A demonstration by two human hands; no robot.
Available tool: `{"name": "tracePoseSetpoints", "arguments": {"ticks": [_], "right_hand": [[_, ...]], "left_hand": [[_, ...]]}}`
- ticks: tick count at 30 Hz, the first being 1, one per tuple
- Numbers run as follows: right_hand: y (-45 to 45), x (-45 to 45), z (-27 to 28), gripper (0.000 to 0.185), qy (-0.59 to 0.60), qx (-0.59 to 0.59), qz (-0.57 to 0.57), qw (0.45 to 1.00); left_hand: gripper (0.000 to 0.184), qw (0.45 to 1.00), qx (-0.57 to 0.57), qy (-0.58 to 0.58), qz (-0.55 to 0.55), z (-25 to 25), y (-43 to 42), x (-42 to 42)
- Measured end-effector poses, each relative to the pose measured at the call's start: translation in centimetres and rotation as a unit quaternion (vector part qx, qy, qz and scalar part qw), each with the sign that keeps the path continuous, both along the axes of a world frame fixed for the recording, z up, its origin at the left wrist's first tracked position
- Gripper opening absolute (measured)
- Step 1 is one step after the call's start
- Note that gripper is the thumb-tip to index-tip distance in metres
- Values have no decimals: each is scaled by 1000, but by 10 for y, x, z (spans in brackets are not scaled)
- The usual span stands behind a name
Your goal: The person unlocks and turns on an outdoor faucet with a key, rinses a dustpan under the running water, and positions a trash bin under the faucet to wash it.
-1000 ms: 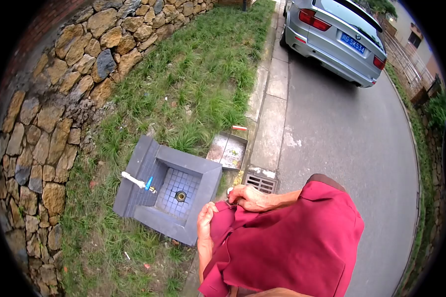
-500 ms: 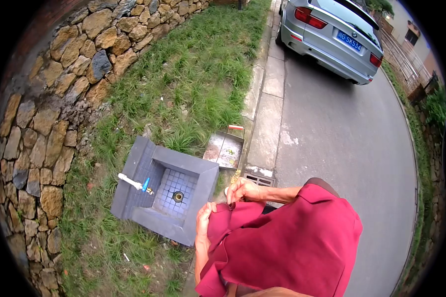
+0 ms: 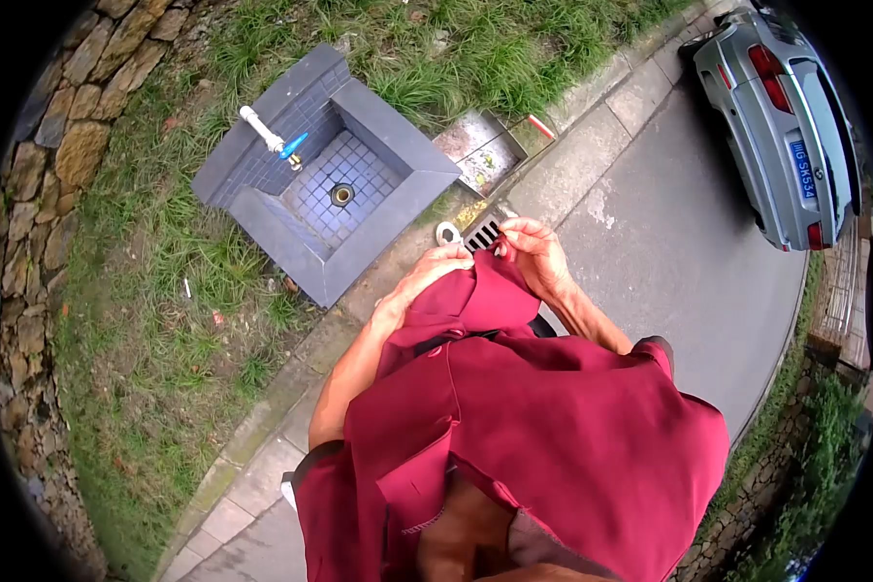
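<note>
A dark red shirt [image 3: 572, 407] covers the person's body, and its front edge is lifted forward between the hands. My left hand [image 3: 438, 270] is closed on the shirt's edge at the left. At the right, my right hand [image 3: 536, 254] pinches the edge of the same cloth, thumb and fingertips together near a small dark spot. The two hands are a short way apart. A shirt button [image 3: 434, 352] shows nearer the body.
A grey tiled sink [image 3: 398, 215] with a blue-handled tap [image 3: 293, 145] stands on the grass at the left. Beyond the hands are a drain grate [image 3: 482, 233] and a shallow tray [image 3: 522, 147]. A silver car [image 3: 781, 126] is at the upper right.
The view has turned, so the sink now sits higher and the car farther right. My hands have moved apart, with my right hand now to the right of the lifted cloth.
</note>
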State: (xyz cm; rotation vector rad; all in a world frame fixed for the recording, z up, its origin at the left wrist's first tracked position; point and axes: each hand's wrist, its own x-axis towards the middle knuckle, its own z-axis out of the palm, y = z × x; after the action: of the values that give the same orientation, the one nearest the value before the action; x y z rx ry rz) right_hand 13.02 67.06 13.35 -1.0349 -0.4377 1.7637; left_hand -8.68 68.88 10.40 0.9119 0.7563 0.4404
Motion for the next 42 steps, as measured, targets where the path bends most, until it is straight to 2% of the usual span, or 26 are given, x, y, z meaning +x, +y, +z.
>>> {"name": "tracePoseSetpoints", "arguments": {"ticks": [2, 3, 5, 6, 7, 8, 10, 11, 12, 13, 14, 15, 17, 19, 21, 22, 24, 25, 27, 29, 31, 35, 36, 40, 41, 42], "right_hand": [[-7, -3, 3, 14, 114, 117, 106, 981], [-5, 2, -10, 14, 117, 106, 112, 981], [-2, 9, -33, 16, 149, -123, -23, 981], [0, 10, -38, 16, 170, -169, -128, 962], [4, 2, -16, 12, 157, -68, -81, 982], [9, 1, 5, 11, 173, 13, 15, 985], [4, 5, 19, 14, 259, 124, 160, 944], [4, 3, 21, 15, 248, 122, 146, 950], [9, 1, 18, 16, 192, 28, 60, 979], [15, -7, 25, 17, 134, -66, -29, 988], [22, -10, 38, 18, 158, -116, -85, 977], [24, -3, 33, 18, 155, -116, -82, 978], [14, 10, 24, 19, 178, 84, 137, 971], [17, 7, 24, 19, 185, 94, 133, 969], [21, 7, 23, 19, 130, 142, 189, 963], [22, 8, 27, 18, 111, 129, 233, 957], [28, 1, 31, 17, 57, 111, 258, 958], [32, -2, 31, 16, 44, 102, 274, 955], [46, -4, 36, 16, -5, 119, 338, 934], [59, -9, 38, 15, -56, 142, 403, 902], [71, -16, 38, 11, -98, 208, 453, 861], [101, -19, 43, 9, -136, 216, 491, 833], [107, -21, 44, 9, -135, 220, 497, 829], [138, -28, 42, 14, -270, 320, 511, 751], [148, -26, 35, 14, -290, 344, 463, 764], [159, -28, 28, 15, -228, 274, 421, 834]], "left_hand": [[15, 993, -95, -61, 22, -5, -10, 2], [15, 992, -105, -61, 30, -11, -7, 1], [16, 993, 68, -83, -50, -2, -1, -5], [21, 988, 139, -57, -21, 13, -8, -13], [28, 978, 209, -25, 10, 41, -13, -20], [33, 967, 254, -27, -5, 36, -11, -19], [27, 902, 422, -43, 82, 1, -26, -13], [27, 903, 419, -49, 84, -24, -22, -6], [22, 980, 179, -81, 17, -45, -17, 0], [17, 990, -74, -105, -54, -35, -12, 3], [12, 995, -91, 41, -12, -21, -12, 9], [12, 995, -91, 38, -8, -26, -8, 13], [14, 993, -50, 108, -26, -32, -9, 16], [14, 994, -44, 101, -23, -36, -5, 15], [23, 990, -138, 20, 1, -45, -4, 17], [23, 990, -137, 21, 7, -48, -5, 17], [44, 945, -196, -175, 193, -45, -7, 15], [44, 945, -194, -171, 201, -42, -4, 12], [60, 894, -149, -301, 296, -35, 5, 5], [55, 898, -131, -302, 292, -34, 12, 2], [55, 883, -131, -284, 349, -25, 21, 5], [49, 842, -75, -364, 392, -9, 45, -5], [37, 808, -102, -412, 409, -12, 53, -9], [24, 795, -29, -372, 479, -2, 72, -13], [24, 789, -22, -373, 488, 4, 74, -13], [23, 800, 18, -339, 494, 9, 75, -14]]}}
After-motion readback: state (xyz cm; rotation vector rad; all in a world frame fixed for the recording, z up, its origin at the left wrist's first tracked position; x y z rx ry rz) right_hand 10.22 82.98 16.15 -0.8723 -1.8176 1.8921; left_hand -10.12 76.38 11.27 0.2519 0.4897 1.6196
